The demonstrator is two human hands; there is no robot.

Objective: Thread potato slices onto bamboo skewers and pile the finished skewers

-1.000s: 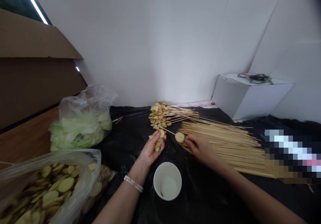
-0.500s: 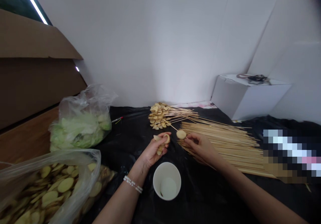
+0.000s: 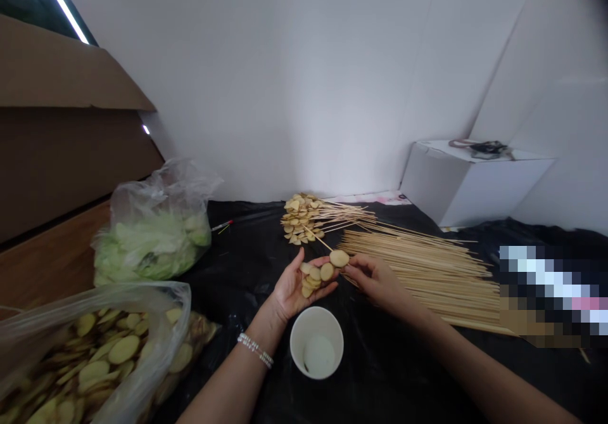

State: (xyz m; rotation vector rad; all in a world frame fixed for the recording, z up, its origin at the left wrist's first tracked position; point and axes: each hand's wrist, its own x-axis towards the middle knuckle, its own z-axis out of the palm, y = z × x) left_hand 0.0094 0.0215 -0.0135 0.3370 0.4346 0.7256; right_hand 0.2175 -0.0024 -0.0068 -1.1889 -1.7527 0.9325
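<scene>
My left hand lies palm up over the black sheet, cupping several potato slices. My right hand pinches a thin bamboo skewer that carries one potato slice and points away to the upper left. That slice sits right beside the slices in my left palm. Just beyond my hands lies a heap of finished potato skewers.
A white paper cup stands just below my hands. Loose bamboo skewers lie in a wide pile at right. At left sit a clear bag of potato slices, a bag of green leaves and a cardboard box. A white box stands at back right.
My left hand has turned palm up and drawn toward the right hand, showing the slices it holds. The skewered slice now meets those slices.
</scene>
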